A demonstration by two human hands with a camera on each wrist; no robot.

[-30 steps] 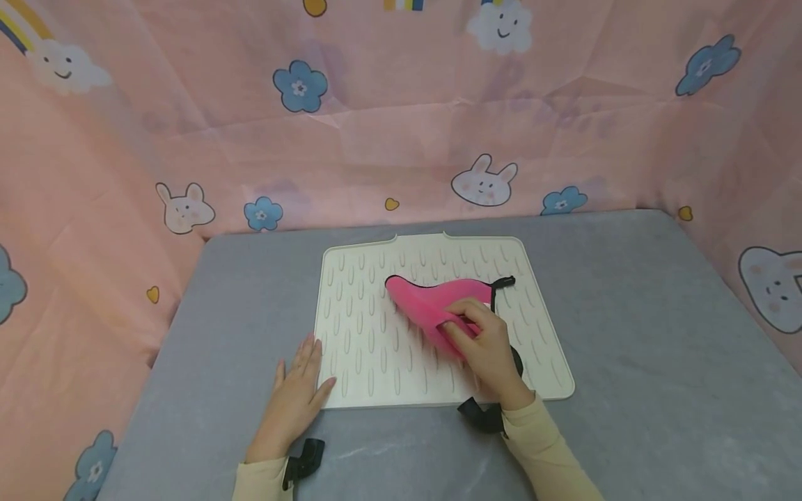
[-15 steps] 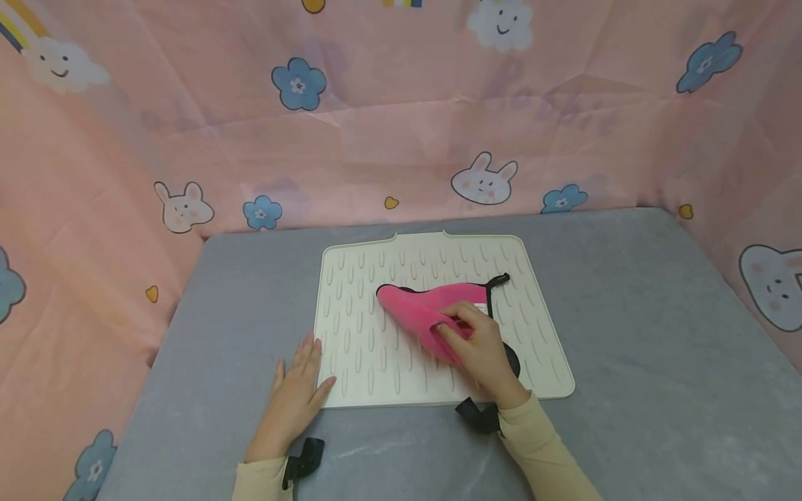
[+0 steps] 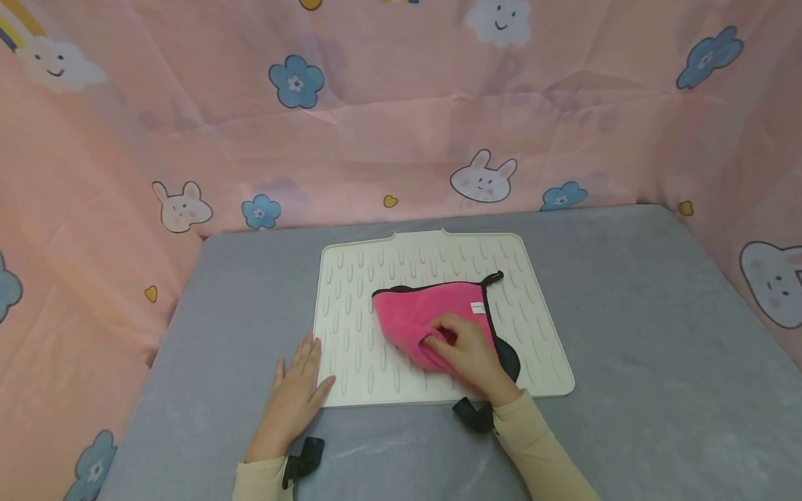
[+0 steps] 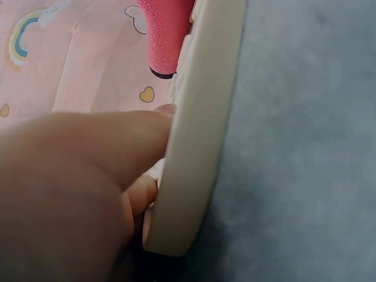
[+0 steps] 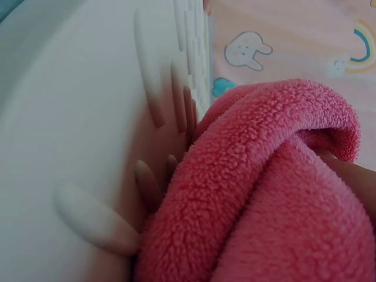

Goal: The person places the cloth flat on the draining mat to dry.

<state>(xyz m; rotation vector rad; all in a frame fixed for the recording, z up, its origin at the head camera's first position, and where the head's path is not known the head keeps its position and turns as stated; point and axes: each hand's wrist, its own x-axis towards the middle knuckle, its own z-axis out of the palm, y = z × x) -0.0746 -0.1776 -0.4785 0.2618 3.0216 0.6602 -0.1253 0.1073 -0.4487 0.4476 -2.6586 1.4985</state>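
Observation:
A pink fluffy towel (image 3: 407, 313) with black edging, a white label and a black hanging loop lies bunched over the cream ridged mat (image 3: 344, 278). My right hand (image 3: 466, 351) pinches a fold of it between thumb and fingers; close up in the right wrist view, the towel (image 5: 252, 176) hides most of that hand. At the mat's left edge my left hand (image 3: 294, 393) rests flat with fingers straight. In the left wrist view its thumb (image 4: 135, 138) lies against the mat's raised rim (image 4: 197, 135).
A dark rounded shape (image 3: 509, 358) shows at the towel's right side, partly hidden. The mat lies on a grey cloth-covered table (image 3: 250, 292). Behind and beside it hangs a pink printed curtain (image 3: 376, 132). Black wrist mounts (image 3: 303, 460) sit on both wrists.
My right hand has moved a little left and toward me, drawing the pinched fold along. The towel's left part has spread flatter and the white label shows more. My left hand has stayed put.

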